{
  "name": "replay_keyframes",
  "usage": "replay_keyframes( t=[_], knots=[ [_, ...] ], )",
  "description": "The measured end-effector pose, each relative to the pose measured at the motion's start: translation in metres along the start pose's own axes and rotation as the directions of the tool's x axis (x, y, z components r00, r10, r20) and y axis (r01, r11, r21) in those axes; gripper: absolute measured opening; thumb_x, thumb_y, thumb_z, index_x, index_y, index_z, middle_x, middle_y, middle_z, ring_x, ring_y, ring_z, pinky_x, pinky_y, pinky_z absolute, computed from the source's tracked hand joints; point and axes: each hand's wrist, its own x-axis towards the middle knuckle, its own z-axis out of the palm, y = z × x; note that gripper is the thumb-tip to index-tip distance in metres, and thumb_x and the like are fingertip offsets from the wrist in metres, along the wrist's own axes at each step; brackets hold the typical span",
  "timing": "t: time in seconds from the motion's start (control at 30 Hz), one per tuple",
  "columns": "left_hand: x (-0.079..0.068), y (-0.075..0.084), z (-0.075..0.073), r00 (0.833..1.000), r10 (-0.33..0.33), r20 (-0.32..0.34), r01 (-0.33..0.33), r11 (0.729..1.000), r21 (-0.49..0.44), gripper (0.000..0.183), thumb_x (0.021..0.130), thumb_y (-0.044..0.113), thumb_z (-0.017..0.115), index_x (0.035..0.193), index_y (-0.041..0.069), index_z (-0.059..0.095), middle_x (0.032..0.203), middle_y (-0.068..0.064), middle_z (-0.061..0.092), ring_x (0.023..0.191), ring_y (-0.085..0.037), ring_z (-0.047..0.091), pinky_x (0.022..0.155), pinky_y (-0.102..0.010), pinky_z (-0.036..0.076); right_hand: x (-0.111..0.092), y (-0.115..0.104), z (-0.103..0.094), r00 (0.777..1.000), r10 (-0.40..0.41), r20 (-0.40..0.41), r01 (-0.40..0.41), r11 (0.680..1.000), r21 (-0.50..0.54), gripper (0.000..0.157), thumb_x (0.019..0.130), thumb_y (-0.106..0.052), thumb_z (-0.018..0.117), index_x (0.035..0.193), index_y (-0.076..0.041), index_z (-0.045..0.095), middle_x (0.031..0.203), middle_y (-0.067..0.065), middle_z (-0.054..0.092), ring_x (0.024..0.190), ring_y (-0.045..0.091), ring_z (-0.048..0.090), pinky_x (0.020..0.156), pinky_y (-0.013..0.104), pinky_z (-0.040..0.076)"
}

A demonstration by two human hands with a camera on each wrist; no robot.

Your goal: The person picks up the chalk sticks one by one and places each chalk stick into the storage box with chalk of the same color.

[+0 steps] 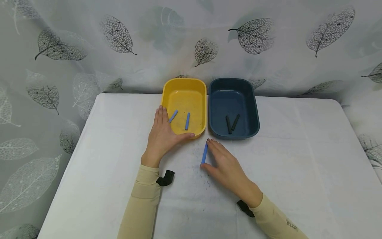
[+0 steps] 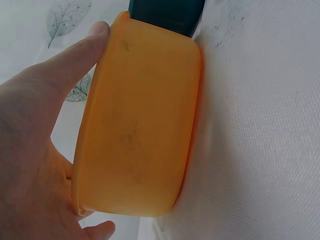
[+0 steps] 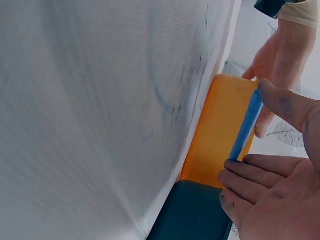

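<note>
My right hand (image 1: 228, 169) pinches a blue chalk stick (image 1: 204, 153) end to end between thumb and fingertips, just above the table near both trays. In the right wrist view, dark smudges mark the fingers around the chalk (image 3: 246, 127). My left hand (image 1: 162, 136) rests at the near left corner of a yellow tray (image 1: 200, 89). Its straight fingers lie along the left side and its thumb along the near rim. Inside that tray are two blue chalk sticks, one (image 1: 187, 121) beside the other (image 1: 173, 116), which the left fingers partly cover.
Beside the yellow tray stands a dark blue tray (image 1: 255, 116) with two black sticks, one (image 1: 228, 124) next to the other (image 1: 235, 122). A white cloth (image 1: 298, 159) with blue smudges covers the table. Behind it hangs a leaf-patterned curtain (image 1: 176, 39).
</note>
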Motion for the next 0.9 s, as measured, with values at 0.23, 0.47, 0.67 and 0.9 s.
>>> replay_keyframes(
  t=[0.23, 0.47, 0.67, 0.9],
  knots=[
    [-0.001, 0.000, 0.000, 1.000, 0.002, -0.012, -0.002, 1.000, -0.003, 0.145, 0.067, 0.080, 0.076, 0.163, 0.000, 0.002, 0.172, -0.019, 0.001, 0.161, -0.032, 0.004, 0.126, -0.052, 0.025, 0.002, -0.001, -0.003, 0.997, -0.019, -0.069, 0.021, 1.000, 0.022, 0.082, 0.081, -0.025, 0.088, 0.147, 0.005, 0.049, 0.153, 0.020, 0.051, 0.144, 0.034, 0.048, 0.115, 0.050, 0.043],
    [-0.001, 0.000, 0.000, 1.000, 0.003, -0.010, -0.003, 1.000, 0.000, 0.145, 0.067, 0.080, 0.076, 0.163, 0.000, 0.001, 0.172, -0.018, 0.000, 0.161, -0.032, 0.004, 0.126, -0.053, 0.025, 0.004, -0.003, -0.007, 0.997, -0.014, -0.079, 0.018, 0.998, 0.055, 0.082, 0.083, -0.025, 0.086, 0.149, 0.003, 0.047, 0.155, 0.020, 0.049, 0.147, 0.034, 0.044, 0.117, 0.051, 0.040],
    [-0.001, 0.001, -0.001, 1.000, 0.005, -0.011, -0.005, 1.000, 0.003, 0.145, 0.068, 0.080, 0.076, 0.163, 0.000, 0.001, 0.172, -0.018, 0.000, 0.161, -0.033, 0.004, 0.126, -0.054, 0.025, 0.008, -0.005, -0.010, 0.995, -0.014, -0.095, 0.020, 0.998, 0.066, 0.082, 0.084, -0.025, 0.086, 0.150, 0.002, 0.046, 0.155, 0.019, 0.049, 0.147, 0.033, 0.045, 0.117, 0.051, 0.040],
    [-0.001, 0.000, 0.001, 1.000, 0.007, -0.015, -0.007, 1.000, 0.000, 0.144, 0.068, 0.080, 0.075, 0.163, 0.000, 0.002, 0.172, -0.019, 0.001, 0.161, -0.032, 0.003, 0.126, -0.053, 0.026, 0.015, -0.005, -0.007, 0.988, -0.015, -0.154, 0.031, 0.994, 0.100, 0.084, 0.084, -0.024, 0.086, 0.151, 0.004, 0.044, 0.157, 0.020, 0.046, 0.147, 0.034, 0.044, 0.118, 0.052, 0.038]
  ],
)
